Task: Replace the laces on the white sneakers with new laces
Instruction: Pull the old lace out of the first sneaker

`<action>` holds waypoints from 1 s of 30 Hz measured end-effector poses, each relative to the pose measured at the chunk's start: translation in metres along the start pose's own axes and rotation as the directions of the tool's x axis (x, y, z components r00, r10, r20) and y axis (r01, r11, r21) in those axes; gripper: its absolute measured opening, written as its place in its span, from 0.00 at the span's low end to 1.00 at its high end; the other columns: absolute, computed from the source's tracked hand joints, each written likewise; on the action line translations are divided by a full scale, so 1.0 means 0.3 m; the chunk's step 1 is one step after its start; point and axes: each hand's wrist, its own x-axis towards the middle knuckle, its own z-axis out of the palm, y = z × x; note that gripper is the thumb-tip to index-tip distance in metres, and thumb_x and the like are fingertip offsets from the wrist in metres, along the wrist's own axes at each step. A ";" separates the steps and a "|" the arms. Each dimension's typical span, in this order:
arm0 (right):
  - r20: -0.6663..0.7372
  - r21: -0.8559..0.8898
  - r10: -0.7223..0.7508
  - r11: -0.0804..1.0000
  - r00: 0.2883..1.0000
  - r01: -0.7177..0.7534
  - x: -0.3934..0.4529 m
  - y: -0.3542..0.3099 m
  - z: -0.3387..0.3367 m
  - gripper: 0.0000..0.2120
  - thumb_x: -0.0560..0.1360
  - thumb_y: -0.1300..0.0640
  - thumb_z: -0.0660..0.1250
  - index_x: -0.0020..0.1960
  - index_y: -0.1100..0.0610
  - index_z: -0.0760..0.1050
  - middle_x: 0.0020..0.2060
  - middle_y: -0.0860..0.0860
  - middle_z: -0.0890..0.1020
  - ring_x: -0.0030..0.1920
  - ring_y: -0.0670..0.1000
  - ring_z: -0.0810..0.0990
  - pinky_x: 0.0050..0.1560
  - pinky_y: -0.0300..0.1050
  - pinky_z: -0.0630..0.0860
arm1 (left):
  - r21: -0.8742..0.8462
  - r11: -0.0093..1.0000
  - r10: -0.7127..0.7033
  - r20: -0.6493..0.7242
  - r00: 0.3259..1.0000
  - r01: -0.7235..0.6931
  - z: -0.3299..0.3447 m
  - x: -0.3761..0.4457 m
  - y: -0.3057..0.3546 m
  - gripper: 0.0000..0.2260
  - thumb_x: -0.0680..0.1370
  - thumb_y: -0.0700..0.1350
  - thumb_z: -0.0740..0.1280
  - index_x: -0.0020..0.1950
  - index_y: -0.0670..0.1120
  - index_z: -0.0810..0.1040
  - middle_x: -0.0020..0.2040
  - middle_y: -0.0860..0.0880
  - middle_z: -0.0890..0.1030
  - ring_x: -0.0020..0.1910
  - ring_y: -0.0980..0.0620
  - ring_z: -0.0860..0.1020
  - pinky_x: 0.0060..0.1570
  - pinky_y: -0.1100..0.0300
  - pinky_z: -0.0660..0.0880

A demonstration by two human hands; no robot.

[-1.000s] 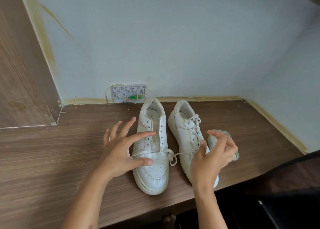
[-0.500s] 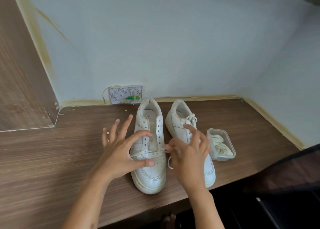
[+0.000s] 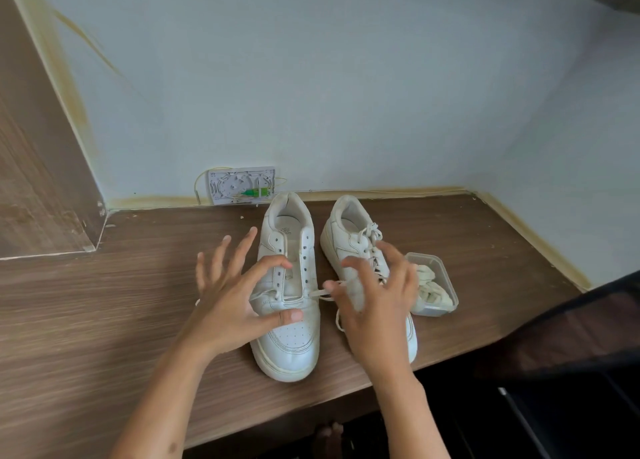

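While your left hand (image 3: 235,306) steadies the left sneaker (image 3: 289,306), your right hand (image 3: 375,306) works its lace (image 3: 318,293).
Left thumb and forefinger press the sneaker, fingers spread; right fingers loosely curled, grip on the lace unclear. Both sneakers sit near the tabletop's (image 3: 104,320) front edge; the insole print is illegible.

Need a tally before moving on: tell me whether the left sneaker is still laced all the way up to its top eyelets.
No: the left sneaker has a lace only through its lowest eyelets, the upper ones empty.
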 end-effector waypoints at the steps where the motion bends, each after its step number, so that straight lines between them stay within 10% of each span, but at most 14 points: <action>1: 0.059 -0.040 -0.037 0.998 0.998 0.040 -0.011 -0.004 0.017 0.13 0.75 0.39 0.67 0.54 0.46 0.77 0.68 0.54 0.66 0.71 0.60 0.59 0.72 0.63 0.56 | 0.008 1.000 0.007 -0.010 1.000 -0.007 0.006 0.000 0.006 0.35 0.58 0.84 0.57 0.63 0.73 0.64 0.79 0.62 0.40 0.77 0.52 0.33 0.72 0.42 0.29; 6: 0.177 -0.044 -0.043 0.998 0.983 0.051 -0.039 -0.006 0.050 0.09 0.78 0.43 0.65 0.43 0.44 0.78 0.67 0.51 0.68 0.74 0.60 0.55 0.75 0.53 0.31 | 0.030 0.999 0.022 -0.037 0.999 -0.021 0.010 0.004 0.014 0.37 0.56 0.83 0.60 0.61 0.70 0.65 0.79 0.62 0.41 0.77 0.52 0.33 0.70 0.46 0.27; 11: -0.067 -0.058 0.027 0.998 0.997 -0.031 0.006 0.013 -0.001 0.05 0.72 0.55 0.74 0.39 0.48 0.80 0.62 0.51 0.74 0.69 0.60 0.67 0.75 0.65 0.45 | 0.026 1.000 0.019 -0.037 0.999 -0.018 0.008 0.006 0.009 0.35 0.55 0.83 0.61 0.58 0.72 0.64 0.79 0.62 0.42 0.77 0.53 0.34 0.70 0.46 0.27; 18: -0.455 0.055 0.315 0.943 0.833 -0.327 0.026 0.096 -0.069 0.04 0.76 0.55 0.72 0.44 0.54 0.80 0.62 0.56 0.73 0.68 0.56 0.66 0.73 0.70 0.51 | 0.005 1.000 0.017 -0.036 0.999 -0.017 0.011 0.008 0.000 0.36 0.54 0.83 0.62 0.59 0.72 0.64 0.78 0.64 0.42 0.77 0.53 0.35 0.72 0.43 0.30; 22: -0.232 0.088 0.147 0.988 0.961 -0.130 0.022 0.049 -0.040 0.07 0.76 0.50 0.71 0.52 0.50 0.79 0.65 0.52 0.69 0.69 0.57 0.64 0.72 0.59 0.60 | -0.009 1.000 0.011 -0.030 0.999 -0.012 0.012 0.009 0.000 0.37 0.54 0.83 0.62 0.60 0.72 0.64 0.78 0.64 0.42 0.77 0.53 0.34 0.72 0.42 0.31; 26: 0.117 -0.028 -0.071 0.997 0.991 0.074 -0.013 0.016 0.032 0.12 0.76 0.39 0.65 0.44 0.45 0.80 0.64 0.50 0.71 0.71 0.59 0.60 0.76 0.60 0.44 | -0.016 1.000 0.009 -0.036 0.999 -0.009 0.014 0.007 -0.001 0.36 0.55 0.83 0.63 0.60 0.72 0.65 0.79 0.63 0.43 0.77 0.53 0.35 0.73 0.41 0.32; 30: 0.128 -0.065 -0.134 0.988 0.983 0.143 -0.018 0.008 0.051 0.07 0.76 0.45 0.67 0.41 0.43 0.80 0.60 0.48 0.74 0.70 0.59 0.63 0.76 0.61 0.40 | -0.016 1.000 0.002 -0.033 0.999 -0.003 0.014 0.008 0.002 0.37 0.54 0.82 0.63 0.60 0.72 0.65 0.79 0.63 0.44 0.78 0.53 0.35 0.72 0.43 0.32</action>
